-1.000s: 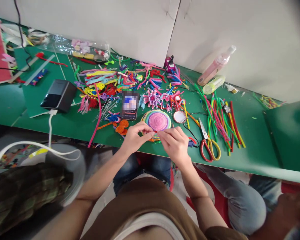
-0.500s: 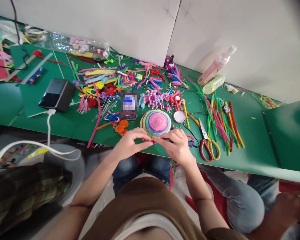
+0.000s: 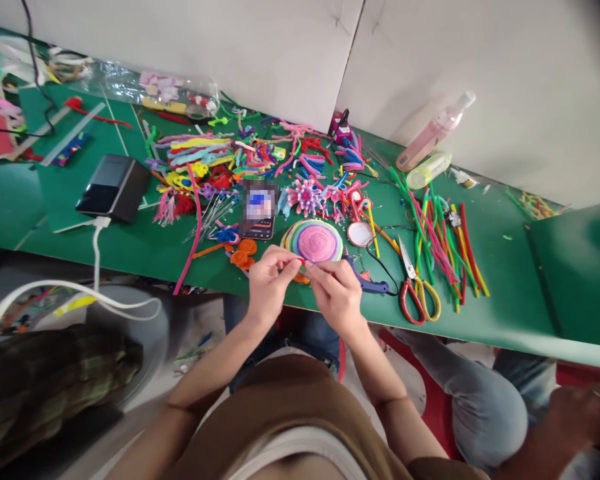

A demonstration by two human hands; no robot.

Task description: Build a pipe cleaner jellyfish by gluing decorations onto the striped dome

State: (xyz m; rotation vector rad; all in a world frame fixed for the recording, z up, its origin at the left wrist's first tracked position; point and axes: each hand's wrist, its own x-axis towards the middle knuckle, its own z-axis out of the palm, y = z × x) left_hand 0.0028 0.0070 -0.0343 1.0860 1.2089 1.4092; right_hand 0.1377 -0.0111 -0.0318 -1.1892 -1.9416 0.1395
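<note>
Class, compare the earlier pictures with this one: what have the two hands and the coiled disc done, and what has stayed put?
Both hands, left hand and right hand, slid slightly left, still pinching at the near rim of the coiled disc. A blue tool now shows beside the right hand. Scissors and phone unchanged.

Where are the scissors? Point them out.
In the head view, the scissors lie on the green table near its front edge, right of the right hand, beside the straight pipe cleaners.

L hand (image 3: pixel 269 281) & R hand (image 3: pixel 336 293) pinching red pipe cleaner (image 3: pixel 305 265), coiled disc (image 3: pixel 313 241) just behind, green table (image 3: pixel 510 293)
</note>
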